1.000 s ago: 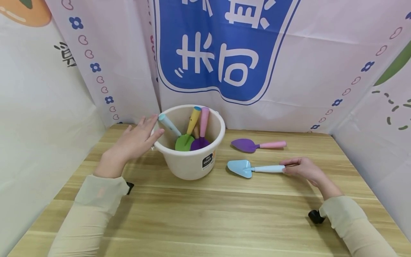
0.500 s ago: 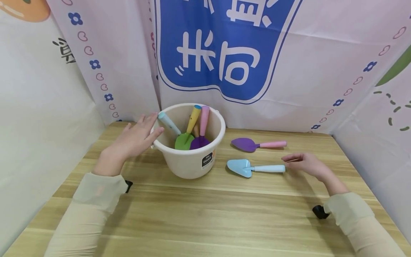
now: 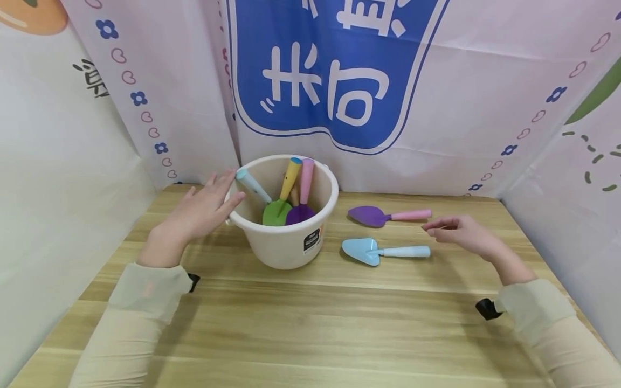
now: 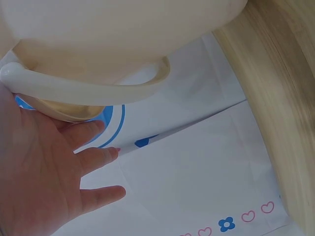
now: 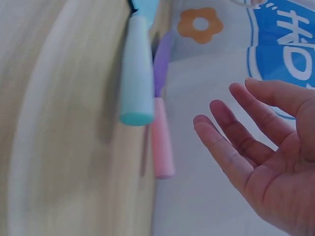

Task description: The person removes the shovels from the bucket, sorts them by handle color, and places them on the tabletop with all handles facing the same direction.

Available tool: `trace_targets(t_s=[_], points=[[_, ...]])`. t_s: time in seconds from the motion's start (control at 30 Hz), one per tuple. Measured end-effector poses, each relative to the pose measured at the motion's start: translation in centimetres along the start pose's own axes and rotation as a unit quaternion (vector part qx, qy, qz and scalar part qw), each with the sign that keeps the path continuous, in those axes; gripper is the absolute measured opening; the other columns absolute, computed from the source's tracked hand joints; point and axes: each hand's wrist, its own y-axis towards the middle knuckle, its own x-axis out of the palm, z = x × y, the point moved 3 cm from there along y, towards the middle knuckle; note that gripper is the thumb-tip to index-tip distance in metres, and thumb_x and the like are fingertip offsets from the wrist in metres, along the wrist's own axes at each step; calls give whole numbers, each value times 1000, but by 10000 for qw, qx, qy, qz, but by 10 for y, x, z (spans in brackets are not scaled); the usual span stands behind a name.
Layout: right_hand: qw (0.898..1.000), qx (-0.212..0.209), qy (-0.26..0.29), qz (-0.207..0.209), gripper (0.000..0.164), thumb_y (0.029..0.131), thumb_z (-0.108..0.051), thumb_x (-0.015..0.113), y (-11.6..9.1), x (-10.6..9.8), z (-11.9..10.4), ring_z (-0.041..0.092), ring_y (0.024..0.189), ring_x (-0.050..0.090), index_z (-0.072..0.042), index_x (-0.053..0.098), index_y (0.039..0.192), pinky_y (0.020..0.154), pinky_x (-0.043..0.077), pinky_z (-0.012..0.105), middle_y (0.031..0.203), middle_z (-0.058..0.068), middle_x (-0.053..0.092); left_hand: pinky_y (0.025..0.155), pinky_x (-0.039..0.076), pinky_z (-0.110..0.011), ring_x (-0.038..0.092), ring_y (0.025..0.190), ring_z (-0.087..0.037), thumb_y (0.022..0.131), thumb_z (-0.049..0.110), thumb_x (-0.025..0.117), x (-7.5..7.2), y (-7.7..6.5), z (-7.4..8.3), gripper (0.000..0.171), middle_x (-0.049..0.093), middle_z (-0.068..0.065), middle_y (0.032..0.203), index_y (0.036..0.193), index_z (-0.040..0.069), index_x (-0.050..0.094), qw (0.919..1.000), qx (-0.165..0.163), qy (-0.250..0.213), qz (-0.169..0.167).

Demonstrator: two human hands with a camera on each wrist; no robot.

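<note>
Where the tabletop [image 3: 310,334] runs nearest you, your left sleeve [image 3: 128,323] and right sleeve [image 3: 558,334] reach in behind the two grips, with a black wrist piece [image 3: 487,309] showing below the right cuff. Ahead of these, the light-blue trowel [image 3: 371,252] lies on the tabletop, inward of your right grip [image 3: 461,234] and a little closer to you than it; its handle end points toward that grip and its blade away, toward the bucket [image 3: 276,248]. Your right grip is released and hangs above the tabletop, fingers loosely bent and well parted in the right wrist view, apart from both handles there.

The bucket stands upright, inward of your left grip [image 3: 204,210], which is also released: it rests on the near-hand side of the rim with its fingers straight. In the left wrist view, the bucket's white carrying handle [image 4: 83,88] hangs just beside those fingers. Inside, farther inward from your left grip, come a pale-blue handle [image 3: 254,186], a green trowel with a yellow handle [image 3: 277,212] and a purple-and-pink trowel [image 3: 301,213], with a partly hidden brown handle behind.

Slightly beyond your right fingertips and inward, the second purple trowel [image 3: 373,216] lies, pink handle toward your right grip. Farthest from both grips hangs a pale cloth [image 3: 461,134] with a blue panel [image 3: 378,126].
</note>
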Motion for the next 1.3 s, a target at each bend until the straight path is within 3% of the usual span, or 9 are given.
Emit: trace_targets(t_s=[0.17,0.23,0.5,0.73,1.0,1.3], points=[[9998,-80,-13,160,39,105,-19,61,4,-5,-17,12,103,68,9,63,132,92,54,26,127,24,67,118,-1,-71,-2,154,-42,105,65,18,0,0,-1,83,4,-13,171,166,11,3,10000,3,-21,24],[9997,-132,-31,203,39,104,-19,62,7,-5,-25,9,99,68,9,63,131,92,54,28,124,23,68,118,-1,-71,-2,154,-42,106,65,18,0,0,-1,82,5,-12,171,166,11,2,10000,20,-15,35],[9961,-491,-672,296,32,104,-18,62,24,-9,-67,28,107,65,3,70,126,91,55,42,123,19,70,117,1,-72,-1,155,-42,106,64,19,0,0,-1,82,5,-12,171,166,10,4,10000,55,-6,49],[9941,-623,-849,255,33,104,-21,62,35,-16,-101,31,113,64,1,70,127,94,51,33,124,18,70,118,0,-71,-2,155,-42,106,65,19,0,0,-2,83,4,-12,171,165,8,4,10000,58,-31,49],[9896,-1013,-894,498,31,104,-20,62,50,-12,-122,30,111,65,-1,72,126,88,52,26,122,16,71,118,-1,-71,-2,154,-43,106,64,18,-2,0,-1,83,5,-14,171,165,8,3,9999,91,103,78],[9839,-1515,-657,683,31,104,-17,63,73,5,-145,31,117,63,0,70,128,99,53,47,126,18,69,117,1,-73,-2,154,-44,107,62,19,-1,0,0,82,6,-16,170,165,6,4,9996,97,220,122]])
